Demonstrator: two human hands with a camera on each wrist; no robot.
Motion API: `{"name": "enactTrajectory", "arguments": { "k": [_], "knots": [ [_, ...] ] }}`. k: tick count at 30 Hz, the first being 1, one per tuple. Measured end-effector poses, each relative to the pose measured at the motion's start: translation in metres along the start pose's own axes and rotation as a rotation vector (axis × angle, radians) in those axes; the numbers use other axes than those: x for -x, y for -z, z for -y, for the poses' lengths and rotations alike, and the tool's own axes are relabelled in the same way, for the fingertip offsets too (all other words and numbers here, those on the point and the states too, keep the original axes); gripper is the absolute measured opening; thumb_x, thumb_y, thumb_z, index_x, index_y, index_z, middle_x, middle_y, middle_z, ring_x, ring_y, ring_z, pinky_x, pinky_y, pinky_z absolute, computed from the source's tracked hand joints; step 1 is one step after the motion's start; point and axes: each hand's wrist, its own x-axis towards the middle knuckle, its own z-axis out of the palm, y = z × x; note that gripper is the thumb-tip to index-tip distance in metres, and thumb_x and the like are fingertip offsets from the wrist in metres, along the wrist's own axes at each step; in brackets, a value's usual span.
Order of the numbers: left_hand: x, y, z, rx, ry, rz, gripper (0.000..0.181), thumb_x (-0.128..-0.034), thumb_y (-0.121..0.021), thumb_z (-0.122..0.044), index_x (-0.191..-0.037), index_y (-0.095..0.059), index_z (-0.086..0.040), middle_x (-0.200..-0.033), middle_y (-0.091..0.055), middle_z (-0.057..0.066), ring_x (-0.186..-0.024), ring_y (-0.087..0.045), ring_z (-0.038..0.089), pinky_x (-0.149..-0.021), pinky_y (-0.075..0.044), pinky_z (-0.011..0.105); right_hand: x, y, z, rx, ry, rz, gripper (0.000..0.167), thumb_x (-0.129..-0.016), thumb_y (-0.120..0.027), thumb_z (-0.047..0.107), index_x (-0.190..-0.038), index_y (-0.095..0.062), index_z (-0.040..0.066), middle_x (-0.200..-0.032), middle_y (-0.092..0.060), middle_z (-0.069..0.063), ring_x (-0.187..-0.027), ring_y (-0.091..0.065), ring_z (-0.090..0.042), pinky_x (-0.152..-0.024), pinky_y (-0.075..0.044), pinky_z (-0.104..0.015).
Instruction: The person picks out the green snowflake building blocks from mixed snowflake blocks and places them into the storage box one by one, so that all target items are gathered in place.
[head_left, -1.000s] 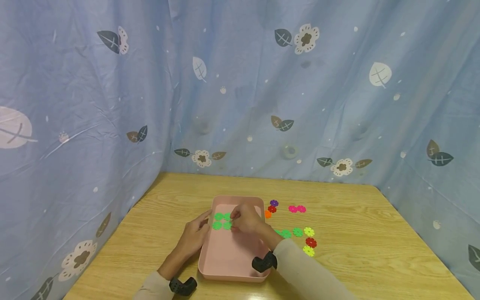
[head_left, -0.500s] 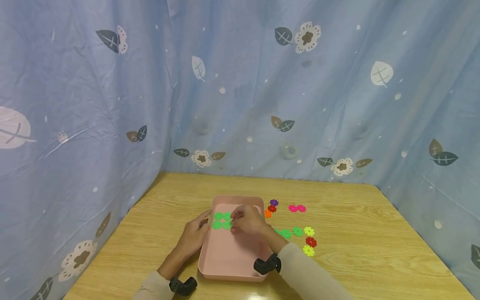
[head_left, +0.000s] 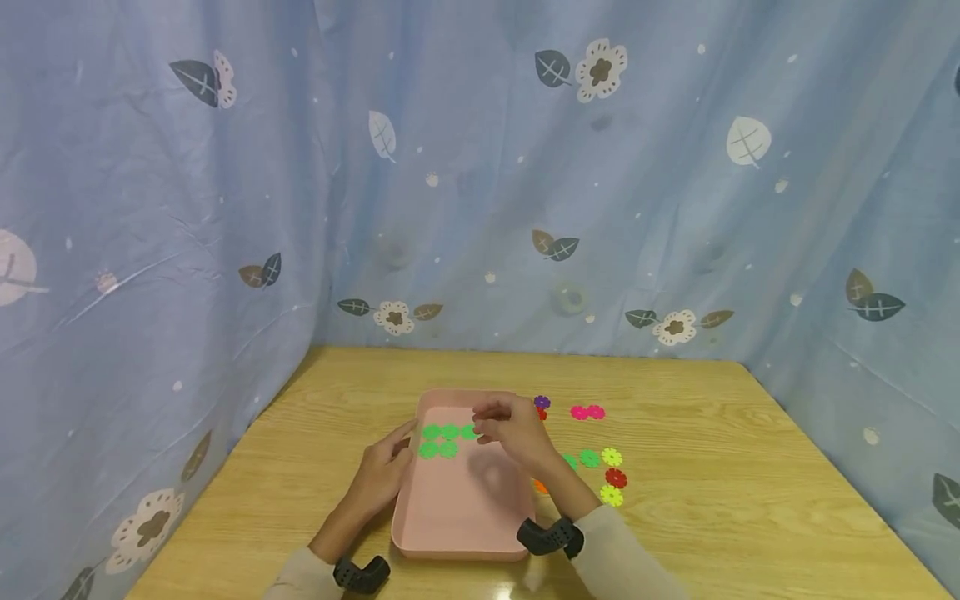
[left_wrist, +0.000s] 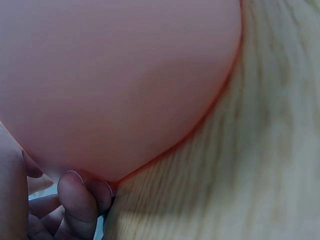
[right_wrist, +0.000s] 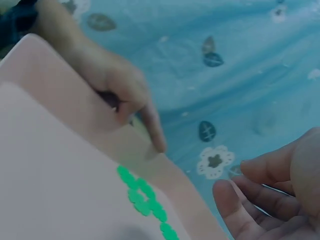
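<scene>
My left hand point(head_left: 381, 477) grips the left wall of a shallow pink tray point(head_left: 457, 517), its index finger along the rim. Inside the tray lie several flat green flower-shaped discs point(head_left: 448, 450) in two rows near the far left; the right wrist view shows these discs point(right_wrist: 140, 195) beside the wall. Over the tray's far right part hovers my right hand point(head_left: 517, 435), fingers loosely bent. In the right wrist view, nothing shows between the thumb and fingertips of that hand point(right_wrist: 280, 190). It sits just right of the top row's last disc point(head_left: 468, 432).
Right of the tray, on the wooden table point(head_left: 675, 433), lie more flower discs: purple point(head_left: 542, 402), pink point(head_left: 587, 412), green point(head_left: 590, 458), yellow point(head_left: 612, 457), red point(head_left: 616, 477). An orange disc point(head_left: 542, 487) shows partly beside my forearm. A blue patterned curtain point(head_left: 480, 208) hangs behind.
My right hand has moved up and right, away from the green discs, its fingers looser. A disc at the top row's right end now shows. The left hand stays at the tray wall.
</scene>
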Motion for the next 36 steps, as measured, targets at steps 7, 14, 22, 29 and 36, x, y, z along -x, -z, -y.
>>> {"name": "enactTrajectory", "arguments": {
  "k": [7,14,22,29,36],
  "knots": [
    [0.000,0.001,0.002,-0.016,-0.010,0.032,0.053,-0.1009,-0.040,-0.005,-0.154,-0.041,-0.001,-0.133,-0.062,0.029,-0.086,-0.073,0.027,-0.064,-0.058,0.029,0.010,0.018,-0.001,-0.091,-0.009,-0.141,0.020,-0.091,-0.065,-0.005,-0.110,-0.068,-0.008,-0.108,-0.067,-0.028,-0.092,-0.070,-0.038,-0.077,-0.061,-0.039],
    [0.002,-0.003,0.001,-0.046,-0.005,-0.003,0.053,-0.1000,-0.042,-0.006,-0.153,-0.044,-0.004,-0.130,-0.066,0.023,-0.109,-0.070,0.030,-0.082,-0.058,0.030,0.015,0.044,-0.001,-0.009,0.013,-0.200,0.018,-0.093,-0.065,-0.003,-0.110,-0.069,-0.007,-0.109,-0.066,-0.027,-0.092,-0.069,-0.033,-0.077,-0.060,-0.035],
    [0.006,-0.005,0.001,-0.053,-0.028,-0.006,0.053,-0.0996,-0.041,-0.006,-0.153,-0.043,-0.002,-0.129,-0.065,0.025,-0.107,-0.070,0.032,-0.077,-0.057,0.029,0.020,0.071,-0.004,0.064,0.023,-0.197,0.021,-0.092,-0.067,-0.002,-0.113,-0.067,-0.008,-0.106,-0.067,-0.024,-0.092,-0.068,-0.039,-0.076,-0.060,-0.031],
    [0.006,-0.004,0.003,-0.028,-0.041,0.022,0.053,-0.0996,-0.040,-0.004,-0.153,-0.041,0.001,-0.131,-0.062,0.031,-0.082,-0.073,0.025,-0.067,-0.057,0.028,0.025,0.087,-0.010,0.374,-0.028,-0.138,0.024,-0.084,-0.074,-0.004,-0.107,-0.071,0.001,-0.107,-0.068,-0.020,-0.081,-0.061,-0.025,-0.067,-0.055,-0.031],
    [0.007,-0.004,0.004,0.029,-0.029,0.036,0.054,-0.0995,-0.042,-0.004,-0.153,-0.040,0.000,-0.134,-0.059,0.033,-0.048,-0.057,0.015,-0.053,-0.051,0.025,0.026,0.094,-0.024,0.568,-0.093,-0.068,0.029,-0.077,-0.080,-0.004,-0.105,-0.072,-0.001,-0.101,-0.067,-0.015,-0.080,-0.058,-0.023,-0.065,-0.054,-0.034]
  ]
}}
